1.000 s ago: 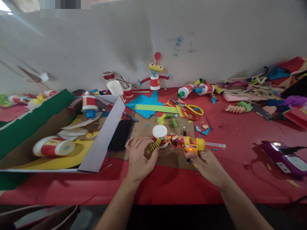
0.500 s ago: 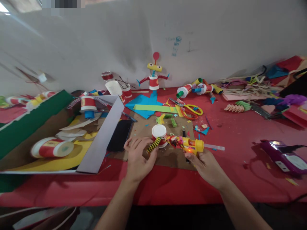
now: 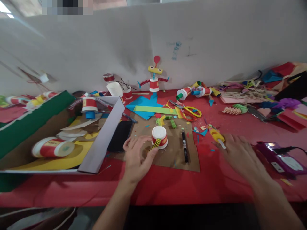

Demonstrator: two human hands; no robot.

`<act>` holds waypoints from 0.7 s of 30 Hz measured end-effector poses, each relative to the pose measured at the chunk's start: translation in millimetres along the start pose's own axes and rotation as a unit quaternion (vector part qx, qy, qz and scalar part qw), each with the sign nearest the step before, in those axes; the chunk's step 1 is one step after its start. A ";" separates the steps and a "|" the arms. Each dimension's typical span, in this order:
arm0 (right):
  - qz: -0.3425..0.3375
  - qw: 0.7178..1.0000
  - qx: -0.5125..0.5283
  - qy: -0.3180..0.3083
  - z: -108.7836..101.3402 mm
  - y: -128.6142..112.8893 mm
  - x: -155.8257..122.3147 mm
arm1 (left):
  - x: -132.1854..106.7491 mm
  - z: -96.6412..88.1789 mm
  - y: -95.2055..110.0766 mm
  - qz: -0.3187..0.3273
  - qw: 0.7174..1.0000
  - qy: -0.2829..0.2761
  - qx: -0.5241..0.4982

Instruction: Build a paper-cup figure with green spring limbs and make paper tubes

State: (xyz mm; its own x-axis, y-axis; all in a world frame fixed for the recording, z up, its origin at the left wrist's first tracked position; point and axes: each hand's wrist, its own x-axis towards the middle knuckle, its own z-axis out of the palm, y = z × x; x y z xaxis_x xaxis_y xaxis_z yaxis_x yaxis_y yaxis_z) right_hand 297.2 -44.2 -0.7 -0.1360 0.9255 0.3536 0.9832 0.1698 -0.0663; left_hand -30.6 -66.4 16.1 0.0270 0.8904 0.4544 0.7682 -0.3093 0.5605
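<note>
A red-and-white paper cup (image 3: 159, 136) stands upside down on the brown cardboard, with a yellow-green folded paper spring (image 3: 156, 143) against its front. My left hand (image 3: 137, 155) curves beside the cup, thumb and fingers apart around the spring, the thumb close to it. My right hand (image 3: 240, 156), palm down, is at the rear of a yellow glue gun (image 3: 216, 134) low over the red table; its fingers are partly hidden behind the hand. The gun's nozzle points away from me, and a clear glue stick pokes out of its back.
A black pen (image 3: 184, 147) lies on the cardboard (image 3: 172, 156). Beyond are scissors (image 3: 192, 111) and green paper springs (image 3: 172, 123). A phone (image 3: 120, 135) and an open box (image 3: 102, 137) are at left, a purple power strip (image 3: 279, 159) at right. A cup figure (image 3: 154, 84) stands by the wall.
My right hand has carried the glue gun from above the cup out to the right and lowered it toward the table, uncovering the pen. My left hand has stayed by the cup.
</note>
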 end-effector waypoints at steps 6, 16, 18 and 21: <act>0.023 0.990 -0.131 -0.057 0.7 29.9 -1.1 | 40.8 -20.1 -21.4 -0.062 0.976 -0.140 -0.157; -0.072 0.945 0.299 -0.108 -18.7 -101.6 41.1 | 79.9 -24.0 -41.0 -0.074 0.919 -0.332 -0.199; -0.060 0.936 0.318 -0.138 -15.7 -119.9 51.9 | 80.0 -22.4 -40.6 -0.085 0.922 -0.311 -0.214; -0.050 0.926 0.356 -0.116 -5.1 -128.6 58.8 | 75.7 -18.4 -42.0 -0.092 0.913 -0.294 -0.268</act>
State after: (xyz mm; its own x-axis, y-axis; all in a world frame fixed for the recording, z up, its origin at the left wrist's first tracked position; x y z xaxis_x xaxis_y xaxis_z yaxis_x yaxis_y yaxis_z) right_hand 163.4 -13.3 33.4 -0.3256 0.9269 0.1868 0.6466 0.3624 -0.6713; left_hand -72.6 7.8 39.7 0.3884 0.9205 -0.0427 0.3760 -0.1160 0.9193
